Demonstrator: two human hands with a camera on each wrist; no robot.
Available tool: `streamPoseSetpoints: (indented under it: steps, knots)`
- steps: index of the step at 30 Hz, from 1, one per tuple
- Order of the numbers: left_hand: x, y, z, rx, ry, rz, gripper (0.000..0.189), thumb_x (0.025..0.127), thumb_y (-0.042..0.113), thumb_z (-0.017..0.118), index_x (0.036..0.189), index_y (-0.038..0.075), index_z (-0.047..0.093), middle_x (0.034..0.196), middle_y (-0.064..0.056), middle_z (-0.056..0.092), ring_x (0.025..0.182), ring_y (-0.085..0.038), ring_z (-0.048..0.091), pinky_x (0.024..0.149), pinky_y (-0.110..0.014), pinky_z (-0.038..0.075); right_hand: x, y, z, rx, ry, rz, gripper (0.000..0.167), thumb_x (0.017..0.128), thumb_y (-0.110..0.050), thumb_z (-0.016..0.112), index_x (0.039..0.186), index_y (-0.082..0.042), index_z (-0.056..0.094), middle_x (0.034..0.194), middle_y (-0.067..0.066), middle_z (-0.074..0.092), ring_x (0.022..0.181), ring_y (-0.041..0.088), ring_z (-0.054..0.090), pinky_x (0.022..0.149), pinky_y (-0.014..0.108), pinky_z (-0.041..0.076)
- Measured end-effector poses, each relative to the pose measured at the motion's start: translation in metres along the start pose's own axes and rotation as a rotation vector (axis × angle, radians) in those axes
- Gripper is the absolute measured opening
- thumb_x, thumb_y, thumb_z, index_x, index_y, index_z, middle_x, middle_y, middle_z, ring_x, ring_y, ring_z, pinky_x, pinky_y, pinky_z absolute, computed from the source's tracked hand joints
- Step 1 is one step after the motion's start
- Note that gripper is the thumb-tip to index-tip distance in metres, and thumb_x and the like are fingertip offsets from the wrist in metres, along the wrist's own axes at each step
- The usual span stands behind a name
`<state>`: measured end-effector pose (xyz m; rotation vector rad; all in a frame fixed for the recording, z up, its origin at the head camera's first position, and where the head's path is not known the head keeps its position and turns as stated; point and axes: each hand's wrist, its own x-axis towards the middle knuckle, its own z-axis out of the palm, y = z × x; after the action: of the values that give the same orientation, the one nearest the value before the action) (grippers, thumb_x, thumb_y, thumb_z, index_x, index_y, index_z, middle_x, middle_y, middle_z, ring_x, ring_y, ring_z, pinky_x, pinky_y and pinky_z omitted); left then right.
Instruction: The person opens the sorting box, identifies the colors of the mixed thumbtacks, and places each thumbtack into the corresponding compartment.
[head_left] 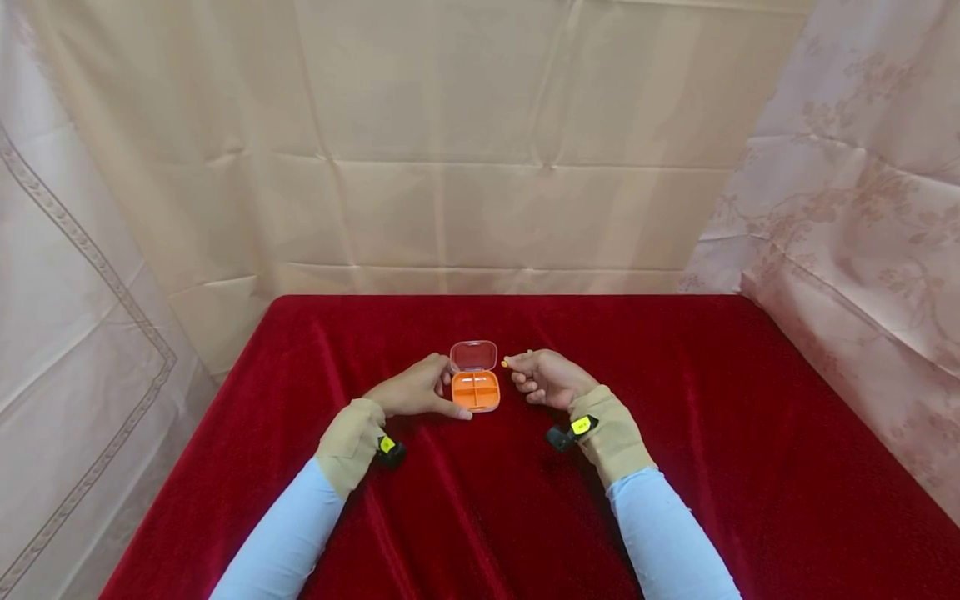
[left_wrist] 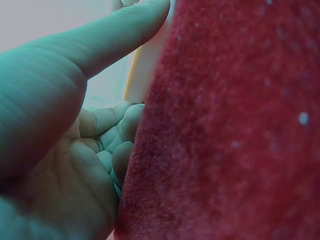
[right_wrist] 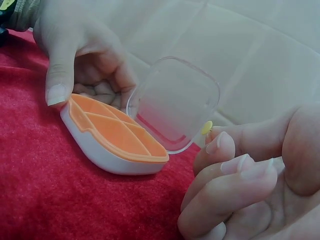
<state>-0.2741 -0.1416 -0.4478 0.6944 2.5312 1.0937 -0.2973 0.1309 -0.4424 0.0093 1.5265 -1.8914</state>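
A small pill box [head_left: 476, 391] with a white base and an orange tray divided into compartments lies on the red cloth. Its clear lid [right_wrist: 175, 100] stands raised on the far side, and the compartments that show hold nothing. My left hand [head_left: 416, 387] holds the box from the left, thumb [right_wrist: 59, 90] at the near corner and fingers curled by the far side. In the left wrist view only a sliver of the box [left_wrist: 137, 75] shows past the thumb. To the right of the lid, my right hand [head_left: 551, 377] pinches a small yellow pill [right_wrist: 206, 127] between thumb and forefinger, its other fingers curled.
Red velvety cloth [head_left: 712, 467] covers the table, with soft creases running towards the front. Beige curtain [head_left: 487, 167] hangs behind the far edge, and patterned pale curtains [head_left: 862, 208] flank the sides. Small black wrist cameras [head_left: 561, 437] sit on both wrists.
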Motion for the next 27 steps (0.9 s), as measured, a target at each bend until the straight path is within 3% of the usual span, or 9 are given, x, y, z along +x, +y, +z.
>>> streamPoseSetpoints:
  steps: [14,21,27]
  knots:
    - [0.002,-0.0044,0.0009,0.011,0.0,0.021,0.065,0.077,0.038,0.093,0.118,0.005,0.056,0.1,-0.006,0.054,0.086,-0.017,0.052,0.075,-0.03,0.046,0.0028,0.001,0.0019,-0.014,-0.006,0.002,0.023,0.106,-0.013,0.055,0.083,-0.013,0.056,0.065,-0.002,0.047,0.052,0.007,0.033,0.043,0.017,0.029]
    - [0.0033,-0.003,-0.0011,0.015,0.004,0.005,0.065,0.077,0.038,0.092,0.119,0.006,0.055,0.1,-0.006,0.054,0.087,-0.018,0.052,0.076,-0.03,0.046,0.0025,-0.001,0.004,-0.03,0.001,-0.004,0.011,0.105,-0.012,0.055,0.095,-0.01,0.058,0.066,-0.003,0.046,0.052,0.006,0.032,0.043,0.017,0.028]
    - [0.0028,-0.0051,0.0014,0.003,0.002,0.013,0.063,0.077,0.036,0.092,0.118,0.005,0.055,0.1,-0.006,0.054,0.086,-0.017,0.052,0.076,-0.03,0.046,0.0036,0.0013,0.0054,-0.046,-0.021,0.008,0.013,0.106,-0.013,0.055,0.097,-0.007,0.063,0.066,-0.003,0.045,0.054,0.007,0.032,0.043,0.016,0.028]
